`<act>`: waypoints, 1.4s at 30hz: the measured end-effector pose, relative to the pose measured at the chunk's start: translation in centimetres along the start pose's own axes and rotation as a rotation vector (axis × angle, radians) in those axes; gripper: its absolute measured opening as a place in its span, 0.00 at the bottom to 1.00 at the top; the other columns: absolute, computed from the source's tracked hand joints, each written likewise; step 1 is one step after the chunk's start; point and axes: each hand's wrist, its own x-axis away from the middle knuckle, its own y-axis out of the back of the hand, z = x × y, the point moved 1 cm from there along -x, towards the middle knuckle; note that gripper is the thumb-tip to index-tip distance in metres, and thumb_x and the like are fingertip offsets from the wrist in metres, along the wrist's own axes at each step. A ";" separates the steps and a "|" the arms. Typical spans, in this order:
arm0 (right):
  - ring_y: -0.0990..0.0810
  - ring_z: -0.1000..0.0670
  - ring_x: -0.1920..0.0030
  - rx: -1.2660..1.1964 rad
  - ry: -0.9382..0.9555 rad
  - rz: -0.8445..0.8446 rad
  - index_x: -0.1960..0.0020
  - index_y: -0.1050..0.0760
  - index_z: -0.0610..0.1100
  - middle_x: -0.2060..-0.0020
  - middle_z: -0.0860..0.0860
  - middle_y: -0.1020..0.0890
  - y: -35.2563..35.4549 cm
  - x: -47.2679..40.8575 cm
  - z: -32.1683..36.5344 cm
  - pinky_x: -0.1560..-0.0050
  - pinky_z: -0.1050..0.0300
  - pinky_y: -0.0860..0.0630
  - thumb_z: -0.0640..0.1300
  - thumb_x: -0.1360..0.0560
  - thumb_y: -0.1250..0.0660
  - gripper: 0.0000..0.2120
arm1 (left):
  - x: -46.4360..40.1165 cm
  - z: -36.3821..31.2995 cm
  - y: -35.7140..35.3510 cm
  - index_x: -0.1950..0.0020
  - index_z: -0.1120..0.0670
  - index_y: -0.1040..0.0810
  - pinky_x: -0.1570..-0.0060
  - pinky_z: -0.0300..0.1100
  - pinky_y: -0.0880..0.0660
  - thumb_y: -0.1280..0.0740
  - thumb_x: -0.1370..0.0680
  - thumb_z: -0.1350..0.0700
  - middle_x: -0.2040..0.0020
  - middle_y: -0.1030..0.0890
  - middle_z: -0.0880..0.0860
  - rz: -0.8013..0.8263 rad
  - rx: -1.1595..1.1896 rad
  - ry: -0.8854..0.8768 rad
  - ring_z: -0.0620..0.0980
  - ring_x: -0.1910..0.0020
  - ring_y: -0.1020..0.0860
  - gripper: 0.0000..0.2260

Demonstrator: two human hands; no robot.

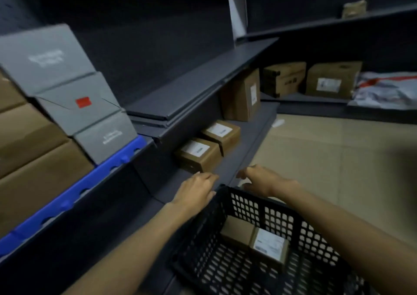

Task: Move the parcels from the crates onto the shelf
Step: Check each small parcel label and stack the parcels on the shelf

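A black perforated crate (277, 218) stands on the floor at the bottom centre. Inside it lie two small brown parcels, one plain (237, 230) and one with a white label (269, 245). On the low dark shelf (246, 136) sit two labelled brown parcels, the nearer (198, 154) just in front of the farther (222, 133). My left hand (196, 189) hovers above the shelf edge, just in front of the nearer parcel, fingers relaxed and empty. My right hand (261, 179) is beside it over the crate's far rim, also empty.
A taller brown box (242, 96) stands farther back on the low shelf. The upper shelf at left carries grey boxes (76, 100) and brown cartons (33, 166) behind a blue strip. More boxes (331, 80) and plastic mailers (388, 91) lie at right. Tiled floor (338, 154) spreads beyond the crate.
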 end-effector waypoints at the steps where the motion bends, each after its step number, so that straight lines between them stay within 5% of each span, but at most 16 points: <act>1: 0.24 0.43 0.38 0.003 -0.009 0.025 0.33 0.27 0.45 0.37 0.45 0.22 -1.3 -0.1 -0.8 0.39 0.50 0.26 0.47 0.23 0.34 0.19 | -0.4 -0.2 -1.6 0.24 0.51 0.37 0.32 0.44 0.36 0.38 0.19 0.51 0.28 0.31 0.49 0.023 0.022 -0.005 0.51 0.31 0.31 0.23; 10: 0.25 0.42 0.38 -0.011 -0.153 0.299 0.33 0.29 0.48 0.36 0.44 0.24 -15.7 0.8 -7.9 0.40 0.49 0.26 0.47 0.23 0.33 0.19 | -1.5 -2.8 -15.2 0.25 0.51 0.35 0.37 0.46 0.30 0.40 0.20 0.56 0.29 0.29 0.50 0.278 0.216 -0.008 0.52 0.33 0.31 0.22; 17: 0.31 0.40 0.31 -0.049 -0.307 0.437 0.23 0.42 0.46 0.29 0.42 0.32 -23.5 2.7 -11.4 0.36 0.50 0.31 0.45 0.19 0.38 0.27 | -0.6 -5.9 -23.7 0.25 0.53 0.36 0.36 0.45 0.31 0.38 0.20 0.56 0.30 0.29 0.52 0.441 0.221 -0.047 0.54 0.33 0.30 0.23; 23: 0.38 0.41 0.27 -0.083 -0.405 0.358 0.22 0.46 0.44 0.26 0.43 0.39 -28.3 4.5 -12.5 0.31 0.52 0.38 0.45 0.22 0.36 0.32 | 0.3 -8.9 -29.4 0.23 0.54 0.41 0.34 0.47 0.33 0.37 0.20 0.54 0.28 0.32 0.55 0.648 0.211 -0.092 0.56 0.31 0.32 0.26; 29: 0.39 0.40 0.28 -0.142 -0.487 0.215 0.24 0.43 0.45 0.26 0.44 0.40 -29.7 3.1 -14.2 0.31 0.49 0.36 0.44 0.24 0.35 0.31 | -0.8 -10.0 -31.6 0.21 0.53 0.48 0.38 0.51 0.30 0.36 0.20 0.52 0.28 0.33 0.55 0.687 0.261 -0.048 0.58 0.32 0.31 0.32; 38: 0.31 0.35 0.36 -0.179 -0.555 0.099 0.27 0.39 0.41 0.33 0.38 0.36 -31.2 3.2 -13.9 0.38 0.45 0.30 0.33 0.29 0.34 0.32 | -0.9 -11.8 -34.7 0.21 0.54 0.62 0.38 0.53 0.31 0.36 0.20 0.50 0.25 0.37 0.59 0.791 0.390 0.078 0.60 0.31 0.32 0.40; 42: 0.32 0.34 0.37 -0.196 -0.619 0.080 0.26 0.40 0.43 0.34 0.38 0.36 -32.9 4.1 -12.9 0.39 0.44 0.30 0.34 0.29 0.32 0.34 | -0.6 -12.5 -34.9 0.22 0.55 0.65 0.40 0.52 0.29 0.35 0.20 0.52 0.31 0.31 0.64 0.814 0.531 0.201 0.62 0.36 0.28 0.42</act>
